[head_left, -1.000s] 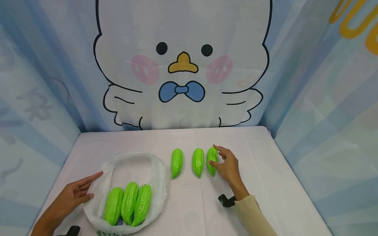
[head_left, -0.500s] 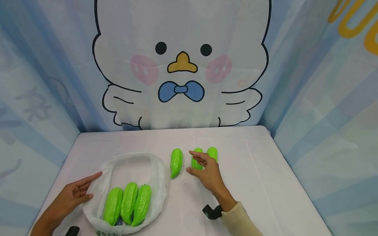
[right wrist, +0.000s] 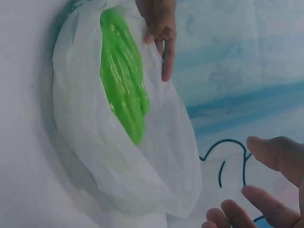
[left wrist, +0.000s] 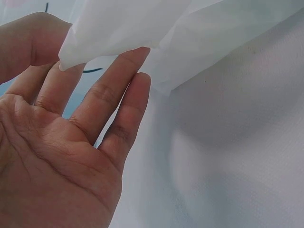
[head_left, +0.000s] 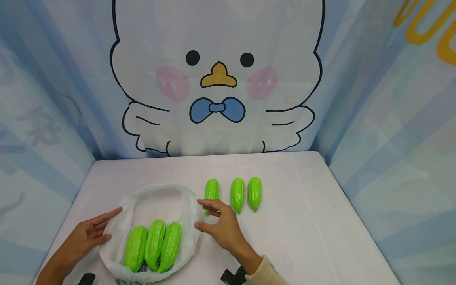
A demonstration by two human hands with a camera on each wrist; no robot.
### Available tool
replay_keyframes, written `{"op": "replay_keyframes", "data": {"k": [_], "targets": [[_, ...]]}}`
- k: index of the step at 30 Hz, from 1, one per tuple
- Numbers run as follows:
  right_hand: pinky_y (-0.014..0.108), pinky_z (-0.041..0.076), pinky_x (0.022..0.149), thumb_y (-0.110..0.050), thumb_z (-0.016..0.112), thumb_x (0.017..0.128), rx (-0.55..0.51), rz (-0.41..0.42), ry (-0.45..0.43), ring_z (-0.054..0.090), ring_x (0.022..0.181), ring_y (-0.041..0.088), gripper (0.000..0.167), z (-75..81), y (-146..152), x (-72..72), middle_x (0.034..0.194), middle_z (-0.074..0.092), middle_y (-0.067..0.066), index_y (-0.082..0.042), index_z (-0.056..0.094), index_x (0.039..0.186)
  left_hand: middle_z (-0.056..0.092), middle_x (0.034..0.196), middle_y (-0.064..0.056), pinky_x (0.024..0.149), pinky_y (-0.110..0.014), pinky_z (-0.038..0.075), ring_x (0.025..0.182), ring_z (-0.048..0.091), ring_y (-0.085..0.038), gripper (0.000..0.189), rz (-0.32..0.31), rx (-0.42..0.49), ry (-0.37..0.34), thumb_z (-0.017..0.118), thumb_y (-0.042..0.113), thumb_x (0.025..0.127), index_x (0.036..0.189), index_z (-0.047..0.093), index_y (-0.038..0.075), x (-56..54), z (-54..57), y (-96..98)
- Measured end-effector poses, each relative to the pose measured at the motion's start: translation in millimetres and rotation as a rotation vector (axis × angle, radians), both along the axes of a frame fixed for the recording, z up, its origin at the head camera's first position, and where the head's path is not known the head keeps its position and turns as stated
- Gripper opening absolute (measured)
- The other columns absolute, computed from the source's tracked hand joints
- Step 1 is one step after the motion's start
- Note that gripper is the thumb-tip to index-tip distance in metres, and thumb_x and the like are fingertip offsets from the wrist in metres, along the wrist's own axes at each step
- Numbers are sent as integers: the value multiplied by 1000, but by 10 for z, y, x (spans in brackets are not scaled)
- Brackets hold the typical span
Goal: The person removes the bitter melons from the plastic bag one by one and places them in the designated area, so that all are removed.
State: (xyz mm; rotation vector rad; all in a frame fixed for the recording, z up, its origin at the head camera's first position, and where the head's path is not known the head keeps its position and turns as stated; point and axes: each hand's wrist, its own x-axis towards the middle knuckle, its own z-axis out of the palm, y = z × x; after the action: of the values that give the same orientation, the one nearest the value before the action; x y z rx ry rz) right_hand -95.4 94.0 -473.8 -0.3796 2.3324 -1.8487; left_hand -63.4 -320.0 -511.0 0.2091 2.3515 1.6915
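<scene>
A white plastic bag (head_left: 190, 233) stands on the table with its rim spread wide. Inside it, three glossy green bitter melons (head_left: 155, 244) lie side by side. My left hand (head_left: 87, 236) touches the bag's left rim with extended fingers; in the left wrist view the bag's edge (left wrist: 118, 28) overlaps the thumb and fingertips. At the right rim is my right hand (head_left: 223, 225), thumb and fingers spread apart, nothing between them. Behind that hand, one bitter melon (head_left: 211, 189) on the table is partly hidden. Two others, a middle melon (head_left: 237, 193) and a right melon (head_left: 254, 193), lie beside it.
A white cloth covers the table (head_left: 295, 233). Printed curtains (head_left: 217, 134) stand along the back and both sides. Dark wrist-worn devices show below each hand, one at the right wrist (head_left: 233, 276).
My right hand has moved left from the rightmost bitter melon, past the middle one, to the bag's right rim. The left hand and all the melons have stayed in place.
</scene>
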Motion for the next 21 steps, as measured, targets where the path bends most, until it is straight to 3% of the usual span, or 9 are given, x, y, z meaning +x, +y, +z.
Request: {"op": "replay_keyframes", "data": {"k": [9,16,21], "targets": [[26,54,108,-9,89,86,-79,109,-64,61,134,32,58,-40,-335,180,142,65,1,-14,69,140,45,147,42,91,-11,54,125,50,22,63,-3,-5,2,60,7,108,166,36,5,3,-19,-10],[32,55,110,-8,89,85,-62,134,-82,62,132,26,57,-132,-511,266,139,66,-3,-16,70,138,45,146,43,91,-9,52,125,48,24,63,3,-18,7,61,8,108,166,36,5,-1,-34,-14],[29,55,108,-10,91,84,2,127,-63,61,131,15,56,-207,-582,295,138,66,-3,-17,71,136,45,146,43,90,-10,54,124,49,23,63,3,-23,5,61,8,108,166,36,5,-1,-30,-9]]}}
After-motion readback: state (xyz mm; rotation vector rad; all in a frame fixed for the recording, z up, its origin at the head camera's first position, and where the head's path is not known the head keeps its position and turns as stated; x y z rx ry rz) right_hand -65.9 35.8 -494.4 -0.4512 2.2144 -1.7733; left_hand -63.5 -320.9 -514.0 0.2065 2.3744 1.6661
